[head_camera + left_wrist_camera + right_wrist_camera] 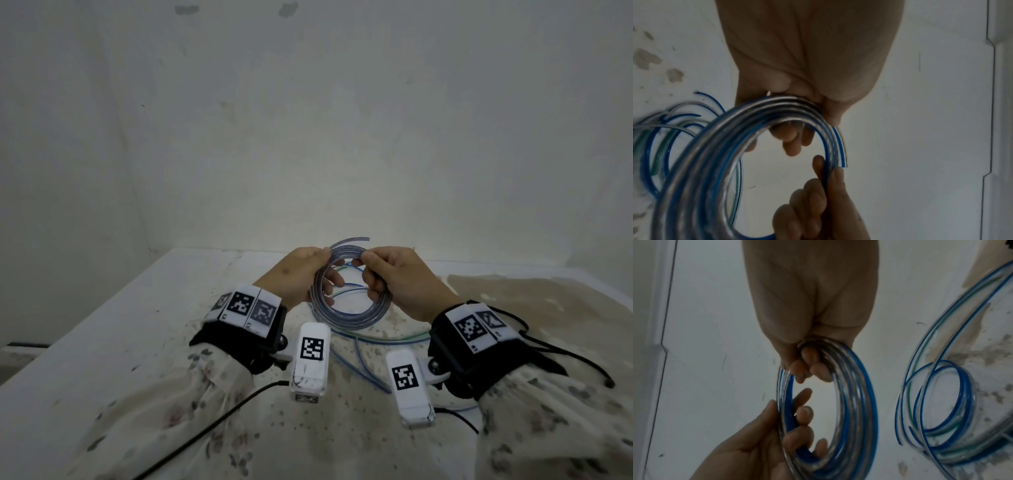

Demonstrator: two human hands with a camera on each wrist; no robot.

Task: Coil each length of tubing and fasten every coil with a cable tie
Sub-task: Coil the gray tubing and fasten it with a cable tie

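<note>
A coil of clear tubing with a blue stripe point(352, 317) hangs above the table between both hands. My left hand point(308, 274) grips the coil's left side, fingers curled through the ring. My right hand point(394, 274) grips the right side near the top. A free tube end point(356, 238) arcs over the top of the coil. In the left wrist view the coil point(719, 154) runs through my left hand point(797, 129); the cut end point(841, 155) sits by the right hand's fingertips point(836, 175). The right wrist view shows the coil point(855, 402) gripped by my right hand point(809, 368). No cable tie is visible.
More loose tubing with blue and green stripes point(370, 337) lies on the stained white table point(137, 325) under and in front of the hands, also loose tubing point(941, 402) at the right. A black cable point(212, 425) trails at the lower left. A wall stands close behind.
</note>
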